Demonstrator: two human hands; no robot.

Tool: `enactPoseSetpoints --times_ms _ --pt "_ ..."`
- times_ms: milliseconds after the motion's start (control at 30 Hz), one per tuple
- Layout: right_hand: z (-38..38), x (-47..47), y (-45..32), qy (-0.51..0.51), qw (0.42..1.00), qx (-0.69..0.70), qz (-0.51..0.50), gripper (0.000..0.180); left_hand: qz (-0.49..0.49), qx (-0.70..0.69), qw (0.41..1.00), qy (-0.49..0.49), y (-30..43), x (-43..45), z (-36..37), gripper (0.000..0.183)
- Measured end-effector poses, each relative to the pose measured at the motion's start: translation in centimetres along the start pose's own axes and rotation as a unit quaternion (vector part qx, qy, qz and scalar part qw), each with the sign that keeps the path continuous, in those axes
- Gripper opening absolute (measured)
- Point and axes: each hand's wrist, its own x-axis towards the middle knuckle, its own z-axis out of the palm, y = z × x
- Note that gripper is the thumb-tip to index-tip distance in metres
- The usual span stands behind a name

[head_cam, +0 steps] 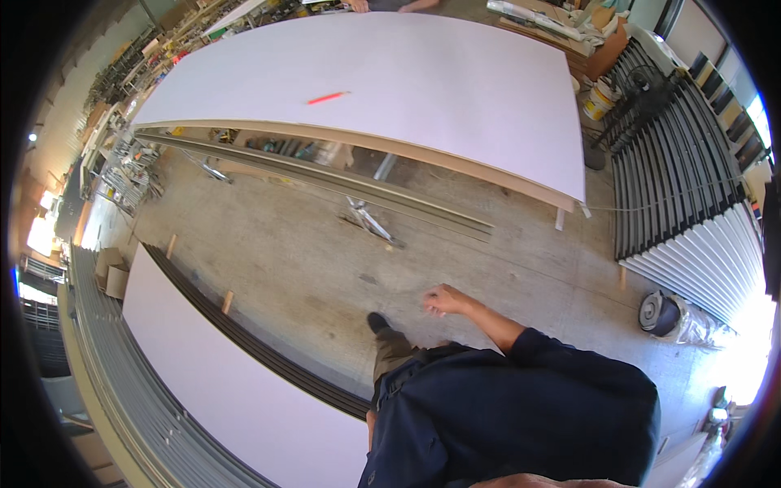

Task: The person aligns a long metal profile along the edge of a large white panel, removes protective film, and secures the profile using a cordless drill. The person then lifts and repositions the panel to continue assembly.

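Note:
My right hand point(443, 300) hangs over the concrete floor in front of my body, a little blurred, its fingers loosely bent and apart, with nothing seen in it. My left hand is out of view; only a sliver of skin shows beside my dark shirt. Before me lies a large white panel point(427, 79) on supports, with a red pencil point(328, 97) on top. Long metal profiles point(317, 178) run along its near side. At lower left, another white panel point(213, 390) rests on stacked dark profiles point(287, 375).
Another person's hands point(360, 5) are at the far panel edge. A metal stand leg point(372, 224) juts onto the floor. Stacked framed panels point(671, 183), a pedestal fan point(647, 91) and a bucket point(601, 99) stand right. A wrapped roll point(659, 313) lies at right; a cardboard box point(111, 272) sits left.

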Motion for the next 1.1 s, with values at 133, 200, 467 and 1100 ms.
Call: enactPoseSetpoints --times_ms 133,200,467,1100 --pt "0.1 2.3 -0.9 0.068 0.996 0.04 0.035 0.03 0.032 0.0 0.999 0.006 3.7 8.9 -8.6 0.041" --pt "0.5 4.1 -2.2 0.099 0.991 0.084 0.036 0.03 0.055 -0.049 0.997 -0.013 4.4 13.7 -12.3 0.042" --pt "1.2 4.7 -8.4 0.127 0.959 0.235 0.091 0.028 -0.009 -0.211 0.977 -0.001 14.5 27.1 -24.7 0.042" --pt "-2.4 14.2 -13.8 0.085 0.785 0.613 -0.023 0.042 0.081 -0.4 0.912 0.042 33.4 38.8 -36.3 0.034"
